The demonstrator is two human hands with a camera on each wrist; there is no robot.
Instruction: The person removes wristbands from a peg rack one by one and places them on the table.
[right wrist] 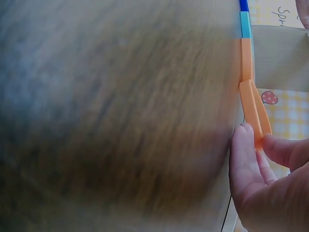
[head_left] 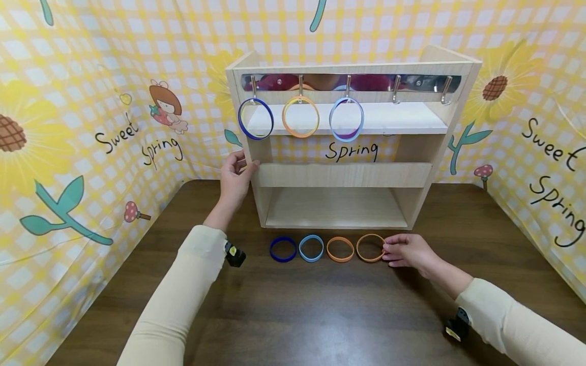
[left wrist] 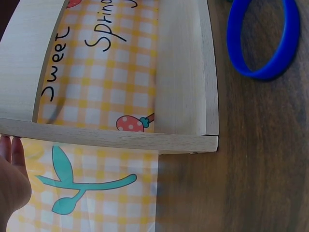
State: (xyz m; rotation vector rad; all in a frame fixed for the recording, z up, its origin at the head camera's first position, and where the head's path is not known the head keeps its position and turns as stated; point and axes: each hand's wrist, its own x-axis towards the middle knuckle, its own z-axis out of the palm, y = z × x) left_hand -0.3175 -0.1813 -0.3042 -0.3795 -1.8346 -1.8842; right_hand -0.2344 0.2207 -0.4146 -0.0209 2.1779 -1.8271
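My right hand [head_left: 412, 252] pinches the right edge of an orange wristband [head_left: 357, 249] between thumb and fingers; in the right wrist view this band [right wrist: 251, 106] is tilted up at the fingertips. It is the rightmost in a row on the table, beside a second orange wristband [head_left: 340, 261], a light blue wristband [head_left: 311, 261] and a dark blue wristband [head_left: 283, 261]. With the thumb at its front edge, my left hand [head_left: 235, 178] holds the left side panel of a wooden shelf [head_left: 343, 175]. Some left fingers are hidden behind the panel.
A metal hook rail [head_left: 375, 82] runs along the shelf's top. From its hooks hang a dark blue band [head_left: 256, 137], an orange band [head_left: 300, 135] and a light blue band [head_left: 346, 139]; the two right hooks are bare. Patterned cloth [head_left: 197, 30] surrounds the dark wooden table [head_left: 293, 315].
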